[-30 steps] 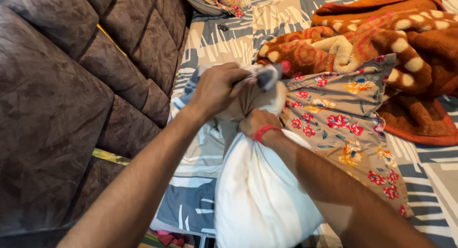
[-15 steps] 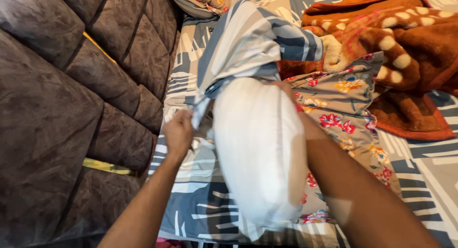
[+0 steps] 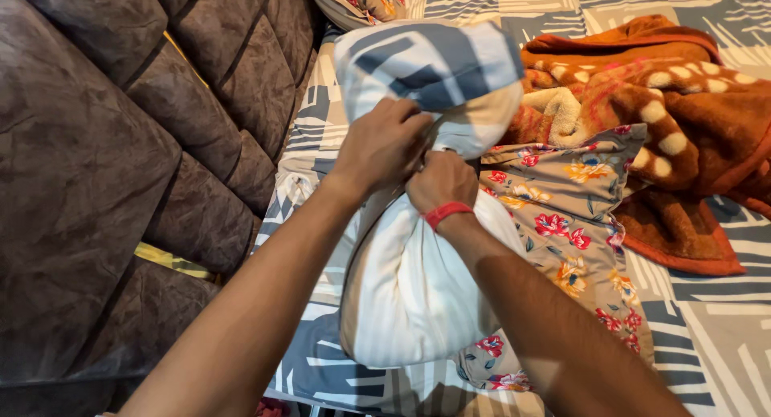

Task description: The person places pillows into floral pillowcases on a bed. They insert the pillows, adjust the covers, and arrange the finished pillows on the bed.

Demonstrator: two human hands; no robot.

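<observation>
The left hand sits just above the middle of the frame, fingers curled shut over the edge of a grey, blue and white striped pillowcase. Just beside it, touching it, the right hand is closed in a fist on the same bunched cloth where the case meets the white pillow; a red band circles that wrist. Both forearms run in from the bottom edge of the frame.

The pillowcase covers only the far end of the pillow, which bulges in the upper middle of the frame. The bare white part of the pillow stretches from the hands down toward the lower middle, resting on the bed.

To the right of the pillow, partly under it, lies a tan cloth printed with red and yellow flowers. Beyond it, in the upper right, a rust-orange fleece blanket with cream spots lies crumpled. Under everything is a bedsheet in grey and white blocks with stripes. At the top edge, another flowered pillow shows in part. The whole left side of the frame is filled by a dark brown tufted headboard.
</observation>
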